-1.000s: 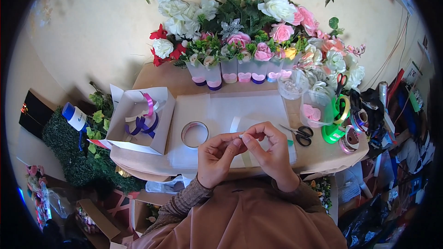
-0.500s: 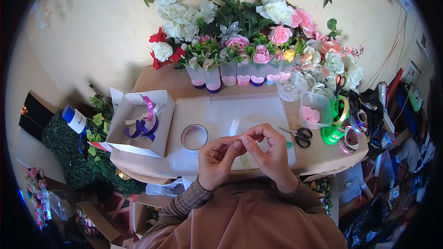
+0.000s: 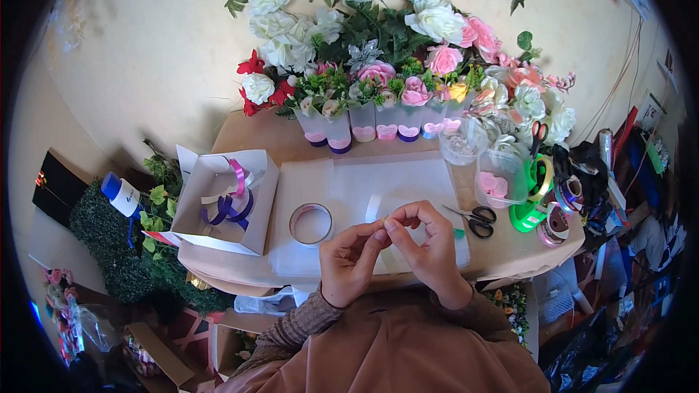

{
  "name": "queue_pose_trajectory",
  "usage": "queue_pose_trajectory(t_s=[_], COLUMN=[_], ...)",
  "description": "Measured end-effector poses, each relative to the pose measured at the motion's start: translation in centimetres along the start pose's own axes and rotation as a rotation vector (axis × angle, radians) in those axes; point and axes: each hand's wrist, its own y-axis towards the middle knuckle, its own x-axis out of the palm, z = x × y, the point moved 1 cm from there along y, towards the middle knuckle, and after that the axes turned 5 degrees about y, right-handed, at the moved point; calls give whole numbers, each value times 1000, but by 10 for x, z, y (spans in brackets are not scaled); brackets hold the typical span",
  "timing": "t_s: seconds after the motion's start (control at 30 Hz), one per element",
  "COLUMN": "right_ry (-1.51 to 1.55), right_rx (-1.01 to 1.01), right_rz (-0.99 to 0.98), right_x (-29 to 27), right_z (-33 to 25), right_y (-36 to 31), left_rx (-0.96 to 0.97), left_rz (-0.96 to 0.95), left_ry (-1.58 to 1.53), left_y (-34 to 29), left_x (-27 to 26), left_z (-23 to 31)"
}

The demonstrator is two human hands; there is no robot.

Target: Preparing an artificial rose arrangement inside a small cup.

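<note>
My left hand (image 3: 348, 262) and my right hand (image 3: 431, 253) meet above the near part of the table, fingertips pinched together. Whatever lies between those tips is too small to make out. Beneath them, translucent white sheets (image 3: 393, 178) are spread out. A short pale strip (image 3: 373, 207) shows just beyond my fingers. To the left of my left hand, a roll of tape (image 3: 311, 223) lies flat on the sheets. Black-handled scissors (image 3: 482, 222) rest to the right of my right hand.
At left stands an open white box (image 3: 260, 207) holding purple and magenta ribbon (image 3: 231, 207). Translucent sleeves of flowers (image 3: 338, 131) line the back. At right are a tub with pink pieces (image 3: 493, 188), a clear cup (image 3: 462, 142), a green tape dispenser (image 3: 526, 215) and ribbon spools (image 3: 555, 224).
The view has shifted slightly, so the table sits a little lower and further right in it. My hands keep the same pinched pose.
</note>
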Motion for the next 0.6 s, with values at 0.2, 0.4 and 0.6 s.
queue_pose_trajectory(t_s=[0.2,0.4,0.6], right_ry=[-20,-41,-32], right_rx=[-13,-31,-10], right_rz=[15,16,13], right_x=[-1,-2,-5], right_z=[1,1,5], right_y=[1,0,0], left_rx=[69,142,227], left_rz=[32,52,43], left_ry=[107,254,429], left_y=[0,-1,-3], left_x=[1,0,-1], left_z=[-4,-6,-7])
